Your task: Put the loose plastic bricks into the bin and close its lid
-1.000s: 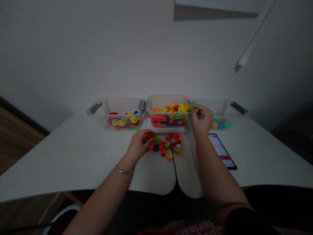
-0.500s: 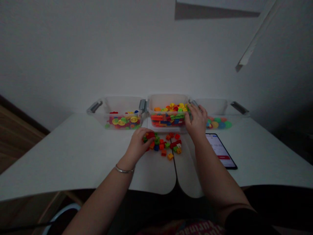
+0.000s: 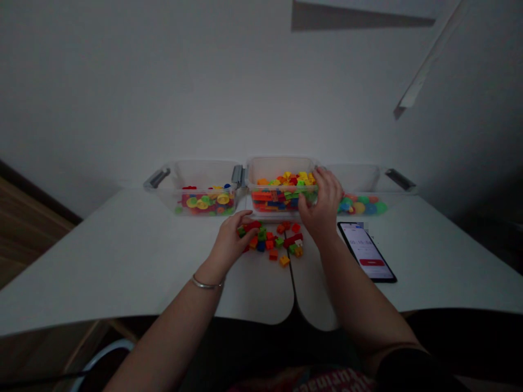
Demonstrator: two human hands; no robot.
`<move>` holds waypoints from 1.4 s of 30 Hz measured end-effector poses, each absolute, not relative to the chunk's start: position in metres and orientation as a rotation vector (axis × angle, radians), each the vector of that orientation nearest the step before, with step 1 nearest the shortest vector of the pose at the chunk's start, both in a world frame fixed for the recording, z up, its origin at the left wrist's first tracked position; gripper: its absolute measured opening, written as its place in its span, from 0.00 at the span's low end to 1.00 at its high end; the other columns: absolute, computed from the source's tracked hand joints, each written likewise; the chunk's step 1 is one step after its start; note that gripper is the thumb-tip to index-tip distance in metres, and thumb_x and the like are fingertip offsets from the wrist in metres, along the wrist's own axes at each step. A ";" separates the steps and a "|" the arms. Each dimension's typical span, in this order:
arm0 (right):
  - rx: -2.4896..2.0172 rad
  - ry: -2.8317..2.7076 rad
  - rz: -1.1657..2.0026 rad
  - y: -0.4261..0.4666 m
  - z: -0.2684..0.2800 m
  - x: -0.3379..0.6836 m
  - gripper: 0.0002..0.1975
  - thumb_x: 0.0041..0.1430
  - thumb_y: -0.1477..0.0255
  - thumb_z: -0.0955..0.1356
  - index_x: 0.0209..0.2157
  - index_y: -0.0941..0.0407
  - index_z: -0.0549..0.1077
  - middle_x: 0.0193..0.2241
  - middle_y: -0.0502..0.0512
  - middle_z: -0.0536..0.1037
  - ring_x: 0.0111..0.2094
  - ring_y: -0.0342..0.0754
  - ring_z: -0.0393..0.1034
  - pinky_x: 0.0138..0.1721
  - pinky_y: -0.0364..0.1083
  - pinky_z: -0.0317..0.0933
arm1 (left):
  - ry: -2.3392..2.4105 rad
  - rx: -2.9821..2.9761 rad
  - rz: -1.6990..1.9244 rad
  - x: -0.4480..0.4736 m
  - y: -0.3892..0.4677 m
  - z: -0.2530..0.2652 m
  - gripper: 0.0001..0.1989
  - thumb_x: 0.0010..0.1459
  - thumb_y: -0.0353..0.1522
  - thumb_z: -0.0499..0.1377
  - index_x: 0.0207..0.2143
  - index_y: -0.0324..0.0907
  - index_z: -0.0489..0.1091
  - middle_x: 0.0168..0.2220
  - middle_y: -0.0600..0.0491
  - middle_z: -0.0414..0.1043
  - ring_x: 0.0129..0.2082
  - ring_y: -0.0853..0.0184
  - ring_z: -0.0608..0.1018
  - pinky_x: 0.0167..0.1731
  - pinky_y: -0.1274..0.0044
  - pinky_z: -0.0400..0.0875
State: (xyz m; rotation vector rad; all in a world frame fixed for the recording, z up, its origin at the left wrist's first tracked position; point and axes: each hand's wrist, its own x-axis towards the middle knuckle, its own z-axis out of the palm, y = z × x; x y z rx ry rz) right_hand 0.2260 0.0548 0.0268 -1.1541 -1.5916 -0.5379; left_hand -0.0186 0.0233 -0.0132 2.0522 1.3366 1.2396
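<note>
Small plastic building blocks [image 3: 269, 244] in red, orange, green, blue and yellow lie in a loose pile on the table. My left hand [image 3: 229, 239] rests at the pile's left side, thumb and fingers apart around a few blocks there; whether it touches them is hard to see. In front of the right corner of the middle clear bin [image 3: 281, 190] is my right hand [image 3: 323, 206], its fingers spread and no block visible in it. That bin holds many similar blocks [image 3: 280, 205] in mixed colours.
The left clear bin [image 3: 171, 201] contains yellow, red and green pieces. Coloured balls [image 3: 370, 207] lie in the right clear bin [image 3: 394, 191]. A lit phone [image 3: 370, 253] lies right of my right forearm. A seam [image 3: 292, 283] divides the white table [image 3: 122, 261].
My right hand has drawn slightly down and left, away from the bin's inside, with its thumb now in front of the bin wall. My left hand has loosened a little beside the pile.
</note>
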 end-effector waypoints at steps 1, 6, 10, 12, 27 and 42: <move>-1.085 -1.595 -0.546 0.051 0.029 0.222 0.27 0.63 0.66 0.63 0.63 0.55 0.61 0.60 0.65 0.69 0.64 0.60 0.59 0.63 0.65 0.54 | 1.332 2.043 1.236 -0.018 0.023 -0.012 0.20 0.59 0.34 0.62 0.54 0.44 0.68 0.41 0.49 0.80 0.44 0.58 0.81 0.51 0.62 0.73; -0.877 -1.752 -0.384 0.035 0.033 0.202 0.19 0.65 0.69 0.63 0.57 0.52 0.67 0.53 0.60 0.76 0.57 0.54 0.69 0.59 0.59 0.60 | 1.314 1.991 1.255 -0.014 0.021 -0.009 0.22 0.59 0.33 0.62 0.55 0.45 0.67 0.41 0.49 0.79 0.44 0.60 0.81 0.52 0.63 0.72; -0.783 -1.934 -0.115 0.032 0.026 0.190 0.13 0.65 0.69 0.64 0.49 0.51 0.74 0.48 0.57 0.80 0.52 0.51 0.72 0.56 0.56 0.63 | 1.250 1.922 1.275 -0.012 0.020 -0.008 0.22 0.59 0.33 0.62 0.56 0.44 0.65 0.40 0.50 0.79 0.42 0.62 0.81 0.51 0.65 0.73; -0.727 -2.014 0.015 0.034 0.021 0.186 0.11 0.65 0.70 0.66 0.46 0.52 0.77 0.46 0.56 0.81 0.50 0.51 0.73 0.55 0.55 0.64 | 1.234 1.899 1.281 -0.012 0.019 -0.008 0.22 0.59 0.33 0.61 0.56 0.43 0.64 0.39 0.50 0.79 0.41 0.62 0.81 0.50 0.65 0.74; -0.995 -1.956 0.724 0.041 -0.002 0.175 0.11 0.58 0.73 0.72 0.44 0.52 0.80 0.43 0.54 0.81 0.46 0.49 0.74 0.46 0.50 0.67 | 1.325 2.050 1.279 -0.016 0.026 -0.015 0.30 0.53 0.27 0.66 0.58 0.46 0.65 0.41 0.52 0.77 0.45 0.60 0.80 0.53 0.62 0.73; -0.992 -1.796 0.262 0.047 0.018 0.196 0.12 0.60 0.69 0.66 0.46 0.54 0.75 0.40 0.57 0.80 0.38 0.49 0.74 0.40 0.49 0.70 | 1.339 2.293 1.150 -0.019 0.024 -0.009 0.11 0.61 0.34 0.61 0.45 0.43 0.73 0.44 0.47 0.77 0.47 0.57 0.77 0.51 0.61 0.72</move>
